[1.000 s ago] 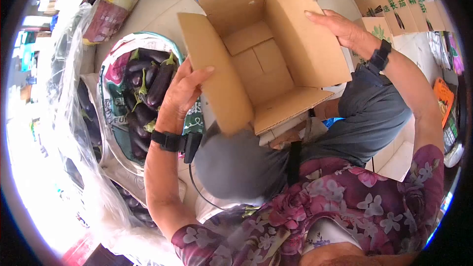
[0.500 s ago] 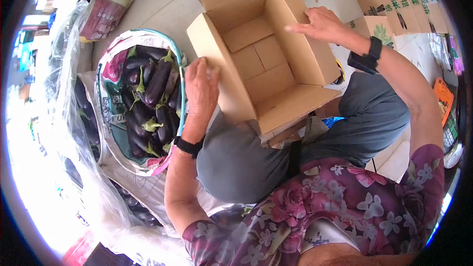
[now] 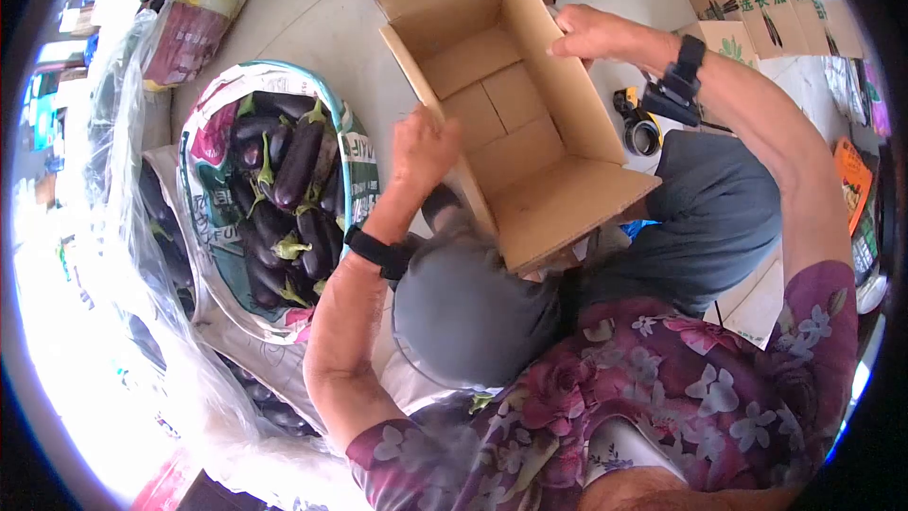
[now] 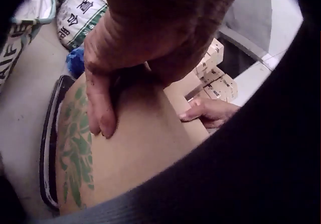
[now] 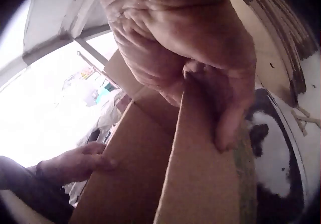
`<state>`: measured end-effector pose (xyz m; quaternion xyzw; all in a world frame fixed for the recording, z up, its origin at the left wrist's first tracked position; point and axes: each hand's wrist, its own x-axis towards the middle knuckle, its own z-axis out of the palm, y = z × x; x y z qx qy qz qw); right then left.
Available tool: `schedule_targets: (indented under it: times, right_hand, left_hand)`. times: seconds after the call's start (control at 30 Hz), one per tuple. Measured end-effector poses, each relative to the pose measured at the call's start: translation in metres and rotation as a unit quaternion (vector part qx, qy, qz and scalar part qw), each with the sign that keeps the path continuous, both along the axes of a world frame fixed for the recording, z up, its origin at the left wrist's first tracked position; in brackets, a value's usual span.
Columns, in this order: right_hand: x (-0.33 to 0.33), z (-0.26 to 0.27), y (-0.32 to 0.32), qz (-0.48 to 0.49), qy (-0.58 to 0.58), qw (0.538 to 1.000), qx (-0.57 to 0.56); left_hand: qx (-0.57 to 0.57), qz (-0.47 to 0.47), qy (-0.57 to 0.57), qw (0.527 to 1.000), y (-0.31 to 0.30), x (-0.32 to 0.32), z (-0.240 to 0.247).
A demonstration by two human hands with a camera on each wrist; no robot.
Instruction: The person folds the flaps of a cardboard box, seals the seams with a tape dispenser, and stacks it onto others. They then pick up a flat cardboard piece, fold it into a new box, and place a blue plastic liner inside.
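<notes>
An open cardboard box stands tilted before the person's knees, its inside bare. On its left wall, the left hand grips the top edge; in the left wrist view its fingers lie over the outer face, beside a green leafy print. The right hand pinches the right wall's edge, with fingers over the outside in the right wrist view. Left of the box sits a woven bag full of dark eggplants.
A black and yellow tape dispenser lies right of the box. Flat printed cardboard is at the upper right. Clear plastic sheeting runs along the left, and other printed bags stand at the back.
The left hand has moved right along with the left side of the box, which now shows as a narrow edge. The right hand has shifted left and up onto the right wall. The tape dispenser has come into view.
</notes>
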<state>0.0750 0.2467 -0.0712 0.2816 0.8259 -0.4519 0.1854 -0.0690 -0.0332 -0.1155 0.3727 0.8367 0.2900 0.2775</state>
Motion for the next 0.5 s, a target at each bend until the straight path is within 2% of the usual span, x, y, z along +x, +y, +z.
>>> schedule_targets:
  times: [0.07,0.1,0.13,0.2,0.23,0.33,0.4,0.5]
  right_hand:
    - [0.009,0.005,0.003,0.052,0.000,0.998,0.020]
    - [0.014,0.005,0.004,0.056,-0.025,0.998,-0.022]
    - [0.019,0.003,0.003,0.055,-0.027,0.998,-0.026]
    - [0.025,0.001,-0.001,0.017,-0.055,0.985,-0.166]
    - [0.026,-0.004,0.006,0.035,-0.060,0.975,-0.209]
    - [0.028,-0.011,0.013,0.039,-0.075,0.971,-0.223]
    - [0.027,-0.009,0.012,0.048,-0.056,0.973,-0.220]
    - [0.028,-0.001,0.006,0.051,-0.057,0.974,-0.214]
  left_hand:
    - [0.005,-0.029,0.071,0.997,0.002,0.007,-0.002]
    - [0.010,-0.012,-0.014,1.000,0.000,0.007,0.002]
    - [0.006,-0.013,-0.016,1.000,0.000,0.008,0.006]
    - [-0.022,0.007,-0.063,0.998,0.003,0.009,0.012]
    - [-0.023,0.009,-0.060,0.998,0.003,0.005,0.009]
    - [0.028,-0.043,-0.024,0.998,0.002,0.004,-0.002]
    - [-0.020,-0.025,-0.082,0.996,0.004,-0.002,0.003]
    - [-0.022,0.010,-0.094,0.995,-0.001,0.006,0.018]
